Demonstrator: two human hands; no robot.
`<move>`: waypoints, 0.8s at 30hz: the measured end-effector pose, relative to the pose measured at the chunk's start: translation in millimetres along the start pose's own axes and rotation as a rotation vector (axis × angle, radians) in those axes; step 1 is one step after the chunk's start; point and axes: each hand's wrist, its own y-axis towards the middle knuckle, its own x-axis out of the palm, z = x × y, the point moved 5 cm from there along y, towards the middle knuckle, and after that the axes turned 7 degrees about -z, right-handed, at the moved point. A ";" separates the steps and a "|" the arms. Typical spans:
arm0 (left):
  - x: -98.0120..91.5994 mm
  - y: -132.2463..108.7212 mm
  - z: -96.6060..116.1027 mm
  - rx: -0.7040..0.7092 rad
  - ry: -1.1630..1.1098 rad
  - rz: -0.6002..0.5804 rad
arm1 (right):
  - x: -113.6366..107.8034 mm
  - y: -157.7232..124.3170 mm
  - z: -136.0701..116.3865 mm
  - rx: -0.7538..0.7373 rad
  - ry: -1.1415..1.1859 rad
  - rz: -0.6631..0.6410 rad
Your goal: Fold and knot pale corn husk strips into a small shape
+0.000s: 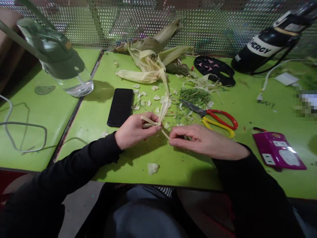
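Note:
Over the green table, my left hand (140, 128) pinches a pale, folded strip of corn husk (163, 110), whose wider end sticks up past the fingertips. My right hand (195, 139) is closed on a thin end of the strip, just to the right, so the husk spans the short gap between both hands. Beyond them lie a heap of dried corn husks (146, 62) and small cut husk scraps (156, 98). Scissors (210, 115) with one red and one yellow handle rest behind my right hand, their blades against a pile of green shreds (195, 96).
A black phone (120, 107) lies left of the scraps. A water bottle (64, 62) stands at left, a black bottle (262, 46) at back right. A black palette-shaped piece (214, 70) and a purple box (279, 150) are at right. Perforated metal (109, 23) borders the back.

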 end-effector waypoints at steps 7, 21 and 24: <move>6.7 1.6 -10.0 -0.027 0.177 -0.045 | -7.8 -4.2 -12.4 -0.159 -0.247 0.754; 21.5 -5.2 -2.8 0.093 0.384 -0.025 | 7.6 1.8 -22.6 -0.272 -0.370 0.799; 22.1 -6.1 -1.4 0.078 0.316 -0.024 | 6.0 0.8 -18.6 -0.183 -0.221 0.836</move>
